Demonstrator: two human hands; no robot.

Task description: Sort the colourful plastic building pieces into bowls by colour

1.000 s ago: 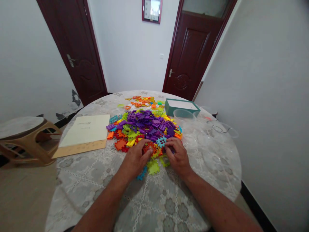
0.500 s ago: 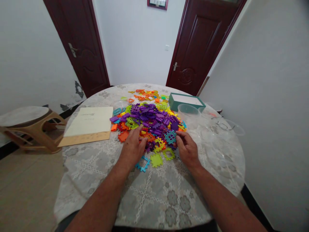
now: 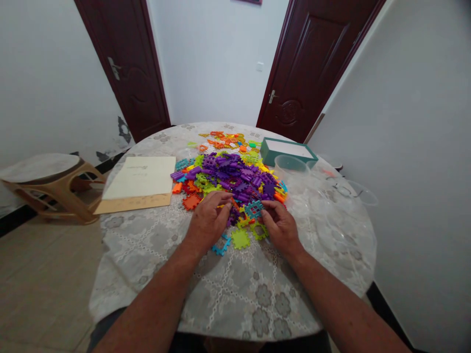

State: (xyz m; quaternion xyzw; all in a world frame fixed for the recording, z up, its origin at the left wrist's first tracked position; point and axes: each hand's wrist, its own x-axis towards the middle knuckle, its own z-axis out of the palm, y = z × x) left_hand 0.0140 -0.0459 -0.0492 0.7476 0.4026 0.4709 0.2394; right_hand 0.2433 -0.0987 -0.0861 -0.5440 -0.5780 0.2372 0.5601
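Observation:
A heap of coloured plastic interlocking pieces [image 3: 231, 179], mostly purple with green, orange and yellow, lies in the middle of a round table [image 3: 235, 289]. My left hand [image 3: 208, 220] rests palm down at the heap's near edge, fingers curled over pieces and touching an orange one. My right hand [image 3: 280, 226] sits at the heap's near right, its fingers pinching a teal lattice piece [image 3: 253, 209]. A green square piece [image 3: 240, 239] and a blue piece [image 3: 222, 246] lie loose between my hands.
A cream booklet on a brown envelope [image 3: 142, 181] lies at the table's left. A teal box [image 3: 290, 151] and clear plastic tubs [image 3: 292, 169] stand at the back right. A wooden stool [image 3: 47, 184] is left of the table. Two dark doors are behind.
The teal lattice piece has dropped from raised and upright to lower, closer to the heap in my right fingers. My left hand has spread slightly further over the heap's edge. The camera tilted down.

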